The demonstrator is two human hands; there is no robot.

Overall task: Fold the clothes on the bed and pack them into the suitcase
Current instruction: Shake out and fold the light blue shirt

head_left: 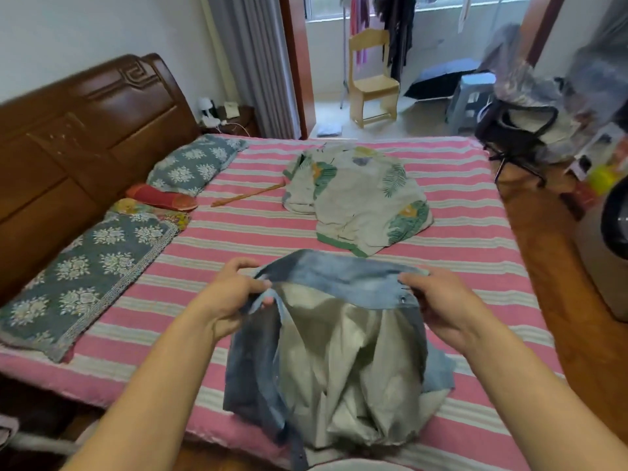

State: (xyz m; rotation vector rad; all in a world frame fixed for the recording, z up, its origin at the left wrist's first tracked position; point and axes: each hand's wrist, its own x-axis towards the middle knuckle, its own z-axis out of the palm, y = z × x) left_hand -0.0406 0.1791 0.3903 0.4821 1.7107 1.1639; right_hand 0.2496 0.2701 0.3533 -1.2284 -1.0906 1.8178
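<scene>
Right at the near edge of the bed [458, 232], the denim garment [326, 351] hangs with its pale lining showing, lower part bunched on the striped sheet. Left hand [234, 297] pinches one end of the waistband, right hand [441, 300] pinches the other, so each grip is closed on the denim. Further up the bed from it lies a crumpled leaf-print shirt [360, 202]. Toward the headboard [85, 130] from that shirt sit a thin stick [246, 196], a red slipper [161, 198] and blue floral pillows [195, 163].
</scene>
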